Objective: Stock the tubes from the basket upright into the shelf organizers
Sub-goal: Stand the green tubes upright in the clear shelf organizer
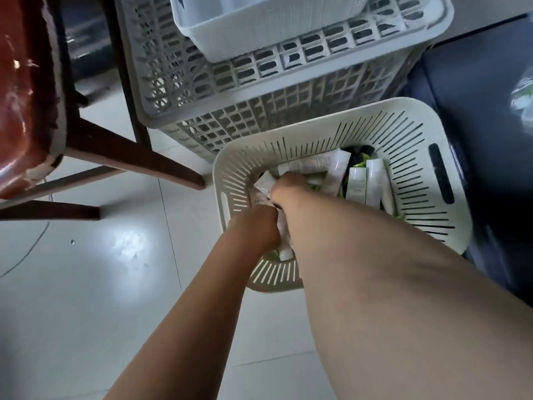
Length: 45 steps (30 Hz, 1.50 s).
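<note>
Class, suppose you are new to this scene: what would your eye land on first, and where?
The left hand and right hand meet mid-frame, both down in a cream slotted basket among white tubes. Behind it stands a grey lattice crate; a red-brown chair sits far left.

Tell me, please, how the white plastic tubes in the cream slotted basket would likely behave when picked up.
Probably light: the left hand seems to grip several white plastic tubes at once. Their smooth, flattish bodies may slide against each other. Lying loosely piled in the cream slotted basket, neighbours could shift when one is lifted.
</note>
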{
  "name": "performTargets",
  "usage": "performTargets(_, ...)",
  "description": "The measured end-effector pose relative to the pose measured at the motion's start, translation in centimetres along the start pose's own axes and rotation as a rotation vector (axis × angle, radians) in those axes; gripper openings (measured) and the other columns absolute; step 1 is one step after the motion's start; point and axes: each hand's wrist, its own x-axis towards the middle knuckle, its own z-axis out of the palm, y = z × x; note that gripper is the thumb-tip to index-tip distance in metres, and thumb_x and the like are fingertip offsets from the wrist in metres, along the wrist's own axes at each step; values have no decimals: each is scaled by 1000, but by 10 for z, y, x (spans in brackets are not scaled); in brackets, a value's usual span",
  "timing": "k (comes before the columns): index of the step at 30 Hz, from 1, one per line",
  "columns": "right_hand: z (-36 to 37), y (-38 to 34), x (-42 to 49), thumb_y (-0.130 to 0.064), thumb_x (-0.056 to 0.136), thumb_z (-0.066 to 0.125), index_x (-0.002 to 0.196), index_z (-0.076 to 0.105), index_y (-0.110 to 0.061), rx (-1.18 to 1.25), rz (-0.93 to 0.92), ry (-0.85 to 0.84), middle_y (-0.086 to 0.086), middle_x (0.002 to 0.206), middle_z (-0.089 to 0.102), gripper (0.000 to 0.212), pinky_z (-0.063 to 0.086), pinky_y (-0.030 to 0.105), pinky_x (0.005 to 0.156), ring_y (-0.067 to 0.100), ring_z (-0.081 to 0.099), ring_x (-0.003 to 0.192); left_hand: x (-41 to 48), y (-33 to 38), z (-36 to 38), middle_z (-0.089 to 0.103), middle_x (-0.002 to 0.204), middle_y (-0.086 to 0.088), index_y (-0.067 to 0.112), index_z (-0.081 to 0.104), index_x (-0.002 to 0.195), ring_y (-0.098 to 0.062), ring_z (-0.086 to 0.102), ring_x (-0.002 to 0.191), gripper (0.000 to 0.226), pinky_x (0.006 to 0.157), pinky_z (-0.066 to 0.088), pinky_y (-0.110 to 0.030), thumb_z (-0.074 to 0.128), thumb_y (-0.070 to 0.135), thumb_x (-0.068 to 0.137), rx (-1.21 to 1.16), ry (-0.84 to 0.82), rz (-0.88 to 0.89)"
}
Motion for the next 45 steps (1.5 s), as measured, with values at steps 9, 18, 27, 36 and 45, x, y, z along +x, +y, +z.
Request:
performTargets(9,19,30,-7,-23,94,56,83,59,-14,-39,205,111,13,117,67,15,50,38,96,31,61,114,-8,-20,-22,68,82,-8,11,66,95,-33,62,77,17,63,55,-45,58,6,81,-168,597,195)
performTargets(18,22,32,-28,-20,98,57,106,61,-13,349,251,273,4,102,64,11,48,34,82,27,63,107,-21,-14,-21,74,98,8,21,74,107,-13,69,91,26,79,56,-32,77,19,81,-533,732,193)
performTargets(27,-15,26,-103,-12,99,52,99,67,-12,817,184,494,-2,90,60,15,41,18,68,20,57,89,-83,-10,-37,77,92,-2,11,74,110,-15,74,82,30,77,63,-33,79,7,80,-1343,806,143)
performTargets(36,-99,38,-225,-20,87,77,110,76,-19,1051,-132,611,2,98,76,24,61,32,73,19,69,78,-170,8,-74,76,100,-4,16,73,112,-21,75,93,32,84,62,-42,72,-4,86,-1621,767,399)
performTargets(45,-167,104,-388,-15,89,77,100,69,-23,1321,-417,859,5,92,75,16,58,25,63,20,74,71,-273,95,-98,76,96,-8,17,71,101,-16,69,84,27,77,59,-30,64,-5,87,-1384,784,836)
